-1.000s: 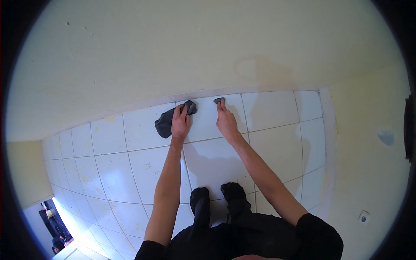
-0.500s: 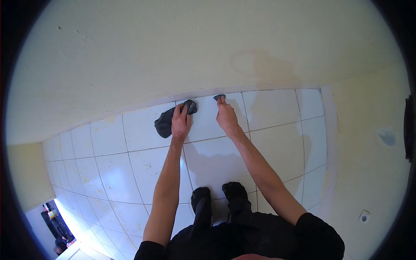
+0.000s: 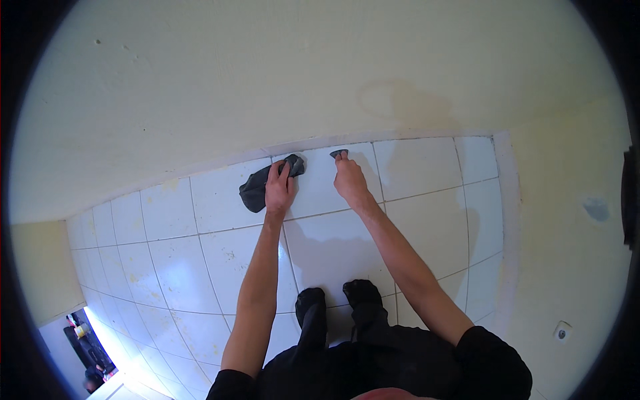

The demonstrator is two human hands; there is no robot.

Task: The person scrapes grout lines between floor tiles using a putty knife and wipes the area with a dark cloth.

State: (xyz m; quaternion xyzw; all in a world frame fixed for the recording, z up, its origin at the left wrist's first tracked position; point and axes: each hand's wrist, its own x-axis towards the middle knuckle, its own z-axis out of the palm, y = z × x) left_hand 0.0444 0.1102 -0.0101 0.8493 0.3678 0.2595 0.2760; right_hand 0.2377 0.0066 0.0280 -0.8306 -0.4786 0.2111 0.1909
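My left hand (image 3: 280,189) is closed on a crumpled black cloth (image 3: 253,191) that lies on the white tiled floor (image 3: 427,167), close to the wall's foot. To its right, my right hand (image 3: 350,180) pinches a small dark, flat-edged scraper (image 3: 339,153). The scraper's wide edge points at the wall and seems to rest on the tile, a little short of the skirting. Fingers hide most of its body.
A cream wall (image 3: 267,73) rises along the far side, with a pale skirting strip (image 3: 313,142). Another wall with a socket (image 3: 562,331) stands at the right. Yellowish spots mark the left tiles. My feet in black socks (image 3: 362,292) stand below my hands.
My right hand has drawn the scraper slightly back from the skirting, toward me. My left hand and the cloth have hardly moved.
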